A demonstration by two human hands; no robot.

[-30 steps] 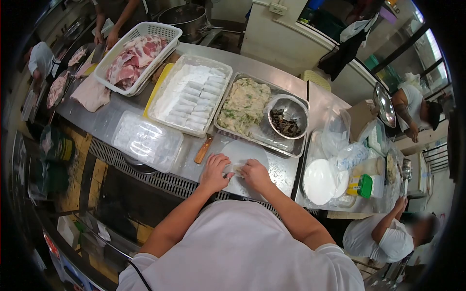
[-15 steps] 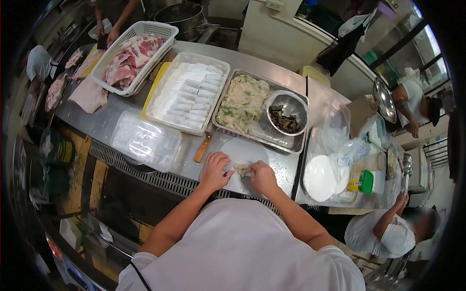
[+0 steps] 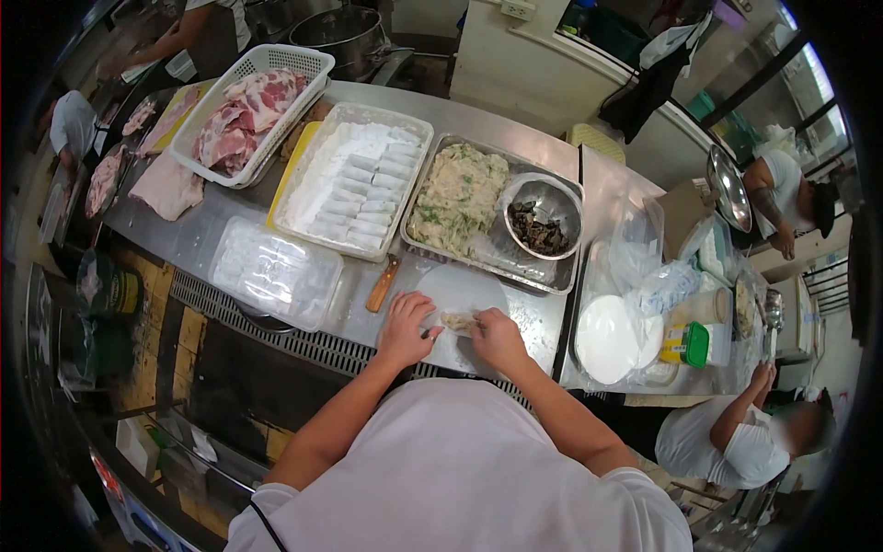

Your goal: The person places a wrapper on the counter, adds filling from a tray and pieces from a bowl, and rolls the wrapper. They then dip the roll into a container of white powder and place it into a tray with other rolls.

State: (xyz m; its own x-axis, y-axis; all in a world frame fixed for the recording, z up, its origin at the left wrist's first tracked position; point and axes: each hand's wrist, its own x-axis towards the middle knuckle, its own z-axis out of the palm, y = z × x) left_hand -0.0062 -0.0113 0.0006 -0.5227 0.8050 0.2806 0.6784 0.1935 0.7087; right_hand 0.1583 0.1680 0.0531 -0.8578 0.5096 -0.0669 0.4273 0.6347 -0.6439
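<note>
A round, thin white wrapper [image 3: 463,287] lies flat on the steel table in front of me. Near its close edge sits a small elongated lump of pale filling [image 3: 455,320]. At the wrapper's left edge rests my left hand [image 3: 406,328], open, its thumb apart from the bent fingers. My right hand [image 3: 500,342] is closed, with its fingertips at the right end of the filling. A knife's wooden handle [image 3: 383,284] lies beyond my left hand. Behind the wrapper, a metal tray [image 3: 501,266] holds a mass of filling [image 3: 457,191] flecked with green.
A steel bowl [image 3: 571,213] of dark pieces sits in the tray. Left of it stand a plastic tub [image 3: 416,140] with white rolls in powder, a lidded container [image 3: 276,273] and a basket [image 3: 317,66] of raw meat. White wrappers [image 3: 606,338] are stacked right. Co-workers stand on both sides.
The filling has gone from a compact lump at my right fingertips to a longer strip on the wrapper. Both hands stay nearly in place. The co-worker at the upper left has shifted.
</note>
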